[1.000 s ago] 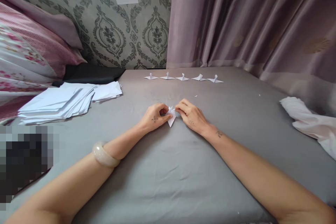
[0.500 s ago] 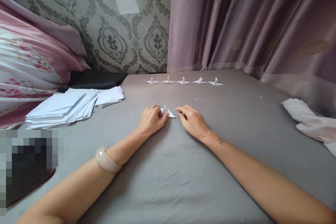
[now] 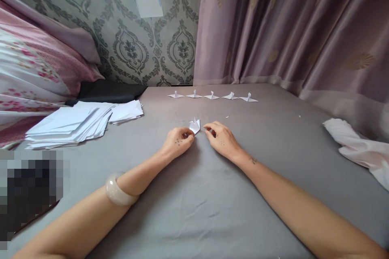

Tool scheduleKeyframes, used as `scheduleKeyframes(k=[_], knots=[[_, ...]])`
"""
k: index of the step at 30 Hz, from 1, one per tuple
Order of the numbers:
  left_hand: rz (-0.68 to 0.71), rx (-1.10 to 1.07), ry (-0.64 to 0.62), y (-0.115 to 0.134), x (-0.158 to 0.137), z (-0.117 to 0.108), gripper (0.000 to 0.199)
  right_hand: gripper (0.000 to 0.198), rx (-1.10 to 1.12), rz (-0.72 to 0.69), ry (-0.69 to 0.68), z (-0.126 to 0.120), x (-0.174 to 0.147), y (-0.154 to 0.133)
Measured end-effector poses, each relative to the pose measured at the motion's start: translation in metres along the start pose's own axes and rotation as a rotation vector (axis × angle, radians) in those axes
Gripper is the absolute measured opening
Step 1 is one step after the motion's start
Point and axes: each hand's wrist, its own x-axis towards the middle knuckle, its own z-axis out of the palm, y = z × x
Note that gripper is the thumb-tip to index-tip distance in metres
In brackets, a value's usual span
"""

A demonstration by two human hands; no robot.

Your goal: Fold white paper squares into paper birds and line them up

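Observation:
A small white folded paper crane [image 3: 195, 126] is in front of me, with its pointed parts sticking up and one flat wing turned toward me. My left hand [image 3: 180, 141] pinches the crane's near edge between thumb and fingers; the fingertips are partly hidden behind the hand. Just to the right of the crane is my right hand [image 3: 223, 137], its fingers curved and slightly apart. It holds nothing and does not touch the paper. Farther back, several finished-looking paper cranes [image 3: 212, 95] stand in a row, wings spread.
Stacks of white paper [image 3: 68, 123] lie at the left, beside a black flat item [image 3: 112, 90]. A pale cloth [image 3: 358, 143] is at the right. Small paper scraps dot the grey sheet [image 3: 194, 210]. A curtain [image 3: 258, 28] hangs behind, and a blurred-out dark object sits at lower left.
The crane in my left hand has turned, so its wing now points toward me instead of right. My left hand has shifted slightly nearer to me; my right hand has barely moved.

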Motion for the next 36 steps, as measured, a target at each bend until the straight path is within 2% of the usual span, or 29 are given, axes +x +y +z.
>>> scheduleKeyframes(k=[5, 9, 12, 17, 20, 26, 36], knots=[[-0.077, -0.135, 0.085, -0.015, 0.012, 0.001, 0.025, 0.023, 0.033, 0.056, -0.119, 0.005, 0.023, 0.004], [0.009, -0.174, 0.16, -0.022, 0.02, -0.001, 0.03, 0.019, 0.007, 0.034, -0.175, 0.008, 0.035, 0.003], [0.072, -0.197, 0.131, -0.023, 0.02, -0.001, 0.034, 0.015, 0.005, 0.003, -0.218, 0.008, 0.039, 0.001], [0.181, -0.15, 0.026, -0.023, 0.018, 0.002, 0.025, 0.015, 0.04, -0.076, -0.285, 0.005, 0.031, -0.002], [0.16, -0.138, -0.001, -0.021, 0.016, 0.004, 0.017, 0.014, 0.076, -0.076, -0.268, 0.004, 0.024, -0.004], [0.15, -0.103, 0.032, -0.016, 0.015, 0.006, 0.015, 0.016, 0.137, 0.094, -0.163, 0.002, 0.015, -0.01], [0.166, -0.096, 0.045, -0.017, 0.016, 0.007, 0.018, 0.018, 0.088, 0.08, -0.152, 0.006, 0.013, -0.018]])
